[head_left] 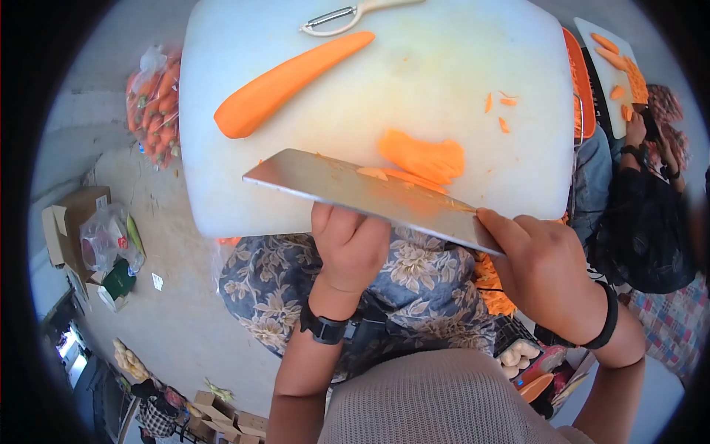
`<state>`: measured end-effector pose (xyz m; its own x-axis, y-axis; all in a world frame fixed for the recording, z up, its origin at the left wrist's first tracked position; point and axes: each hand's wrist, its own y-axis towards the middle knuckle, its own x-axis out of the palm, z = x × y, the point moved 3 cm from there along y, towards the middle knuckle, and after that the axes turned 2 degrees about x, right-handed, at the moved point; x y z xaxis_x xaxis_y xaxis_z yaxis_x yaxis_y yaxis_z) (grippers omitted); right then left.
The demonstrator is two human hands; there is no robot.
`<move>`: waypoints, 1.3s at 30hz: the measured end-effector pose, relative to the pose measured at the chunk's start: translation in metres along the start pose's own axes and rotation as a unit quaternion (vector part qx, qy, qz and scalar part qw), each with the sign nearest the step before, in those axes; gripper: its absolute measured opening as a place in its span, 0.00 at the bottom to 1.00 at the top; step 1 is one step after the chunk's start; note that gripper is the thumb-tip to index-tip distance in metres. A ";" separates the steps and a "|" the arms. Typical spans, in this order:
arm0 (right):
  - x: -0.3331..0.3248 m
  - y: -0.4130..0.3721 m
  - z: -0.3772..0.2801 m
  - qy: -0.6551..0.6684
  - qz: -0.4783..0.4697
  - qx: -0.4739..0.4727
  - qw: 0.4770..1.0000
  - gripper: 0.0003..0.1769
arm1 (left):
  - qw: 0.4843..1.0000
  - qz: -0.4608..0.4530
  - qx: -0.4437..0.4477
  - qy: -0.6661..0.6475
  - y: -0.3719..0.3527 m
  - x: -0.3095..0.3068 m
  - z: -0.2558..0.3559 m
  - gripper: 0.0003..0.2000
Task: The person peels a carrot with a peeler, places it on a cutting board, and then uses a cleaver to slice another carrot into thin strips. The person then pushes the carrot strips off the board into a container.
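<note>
My right hand (543, 270) is closed on the handle end of a wide cleaver (370, 196), its index finger along the blade. The blade slants over the front edge of the white cutting board (444, 44), with orange bits stuck on it. My left hand (351, 244) is curled at the blade's lower edge; whether its hidden fingertips hold anything cannot be made out. Thin carrot slices (425, 155) lie just beyond the blade. A peeled whole carrot (292, 85) rests at the board's left, below a peeler (336, 21). Small carrot scraps (504, 124) are at the right.
A bag of carrots (155, 107) stands left of the board. At the right is an orange container (584, 89) with cut carrot. Another person's hand (636, 132) is at a second board (603, 66) with carrot pieces. Cardboard boxes (78, 214) are on the left floor.
</note>
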<state>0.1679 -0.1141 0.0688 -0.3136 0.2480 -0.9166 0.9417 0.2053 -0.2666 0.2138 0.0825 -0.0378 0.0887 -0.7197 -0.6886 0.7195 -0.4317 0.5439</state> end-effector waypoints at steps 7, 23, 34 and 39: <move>-0.006 -0.020 0.001 -0.013 -0.015 0.005 1.000 0.27 | 1.000 0.019 -0.011 -0.013 -0.005 0.004 0.005 0.13; 0.009 0.003 0.009 -0.018 -0.030 -0.017 0.999 0.15 | 0.999 -0.018 0.028 0.007 0.003 0.002 0.002 0.13; 0.037 0.036 0.004 -0.014 0.021 -0.054 0.998 0.06 | 0.999 0.023 0.033 -0.016 0.007 0.002 0.000 0.11; 0.004 0.004 -0.006 -0.042 0.025 -0.041 0.998 0.14 | 1.000 -0.005 0.021 -0.003 -0.002 -0.002 -0.002 0.11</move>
<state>0.1692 -0.1066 0.0658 -0.2523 0.1804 -0.9507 0.9415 0.2725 -0.1982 0.2142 0.0857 -0.0387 0.0779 -0.7188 -0.6909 0.6909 -0.4607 0.5572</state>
